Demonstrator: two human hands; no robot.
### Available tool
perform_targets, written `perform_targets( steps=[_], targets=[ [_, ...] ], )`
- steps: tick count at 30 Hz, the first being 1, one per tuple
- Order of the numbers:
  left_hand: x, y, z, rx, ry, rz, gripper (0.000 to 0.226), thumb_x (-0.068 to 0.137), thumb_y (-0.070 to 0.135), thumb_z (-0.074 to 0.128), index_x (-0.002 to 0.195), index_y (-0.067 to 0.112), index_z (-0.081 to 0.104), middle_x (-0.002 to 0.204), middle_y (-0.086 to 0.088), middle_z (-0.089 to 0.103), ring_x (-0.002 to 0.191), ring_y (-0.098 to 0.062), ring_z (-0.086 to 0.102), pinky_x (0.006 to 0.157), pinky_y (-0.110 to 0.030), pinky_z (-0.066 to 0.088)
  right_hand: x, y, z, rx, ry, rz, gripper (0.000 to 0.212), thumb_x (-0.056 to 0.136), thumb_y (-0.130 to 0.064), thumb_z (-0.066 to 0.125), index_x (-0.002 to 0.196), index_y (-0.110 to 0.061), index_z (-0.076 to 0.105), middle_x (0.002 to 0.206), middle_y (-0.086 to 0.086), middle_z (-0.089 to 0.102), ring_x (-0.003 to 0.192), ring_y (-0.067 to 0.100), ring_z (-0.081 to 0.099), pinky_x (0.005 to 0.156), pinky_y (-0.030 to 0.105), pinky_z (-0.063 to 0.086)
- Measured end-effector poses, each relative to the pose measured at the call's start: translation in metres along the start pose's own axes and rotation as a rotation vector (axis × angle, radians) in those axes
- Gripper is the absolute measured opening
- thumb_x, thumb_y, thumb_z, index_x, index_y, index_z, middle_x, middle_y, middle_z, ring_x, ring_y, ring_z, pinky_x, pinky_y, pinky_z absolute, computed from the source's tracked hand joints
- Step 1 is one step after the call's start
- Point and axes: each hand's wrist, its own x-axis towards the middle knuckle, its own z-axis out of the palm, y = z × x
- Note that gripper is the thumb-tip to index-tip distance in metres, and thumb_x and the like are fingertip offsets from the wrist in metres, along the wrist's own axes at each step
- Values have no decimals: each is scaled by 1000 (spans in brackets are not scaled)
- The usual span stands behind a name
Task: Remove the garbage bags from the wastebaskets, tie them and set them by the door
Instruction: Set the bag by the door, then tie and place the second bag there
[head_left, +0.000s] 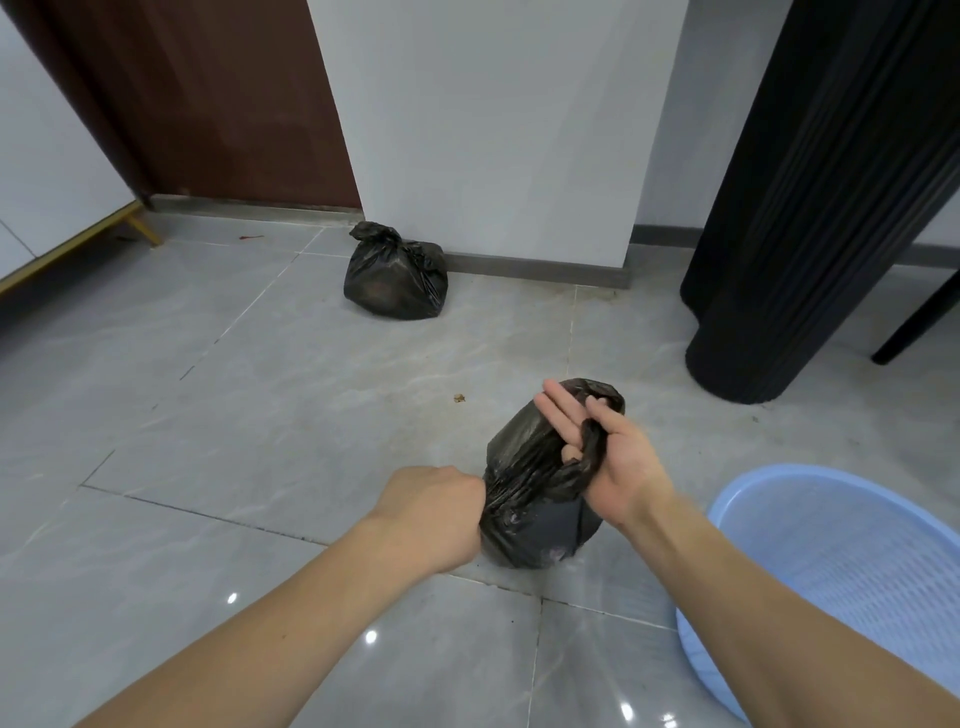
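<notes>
Grey floor tiles (249, 415) are carrying all task items, with the blue wastebasket (841, 577) serving as the landmark. Just left of the wastebasket, the untied garbage bag (535, 525) is sitting on the floor between both hands. The left hand (436, 514) is clenching the bag's gathered left side. The right hand (608, 457) is holding a twisted plastic strand, which is crossing the palm while the fingers are extending. The strand's long axis is running upward and rightward from the bag body. Well beyond the wastebasket, the tied bag (395, 273) is resting beside the brown door (218, 104).
</notes>
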Motion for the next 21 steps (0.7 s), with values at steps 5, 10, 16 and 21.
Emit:
perform_targets(
  steps=[5,10,16,21],
  targets=[
    [-3,2,-10,-7,55,-53,3,87,18,45,86,20,48,84,-4,60,76,-27,56,63,-30,37,-6,12,3,-316,-1,-48,5,103,-10,37,108,-11,35,118,14,69,110,23,66,56,21,54],
    [-4,-4,-13,-16,20,-73,4,89,24,45,87,23,48,98,-6,65,91,-29,63,63,-30,36,-3,28,-13,-860,-34,-22,17,97,-13,51,107,-8,38,106,-1,73,102,15,68,95,36,51],
    [1,-30,-11,-52,47,-93,9,93,28,44,87,22,46,89,-1,60,83,-25,57,69,-32,35,-11,31,-23,-1388,-108,29,11,93,-30,59,91,-25,49,92,-9,57,88,7,54,70,19,41],
    [4,-37,-11,-173,124,-46,12,93,27,46,98,21,55,96,-1,65,91,-27,59,70,-32,38,-6,34,-31,-1407,-122,104,22,83,-27,59,102,-17,56,103,3,66,102,22,61,91,37,50]
  ],
)
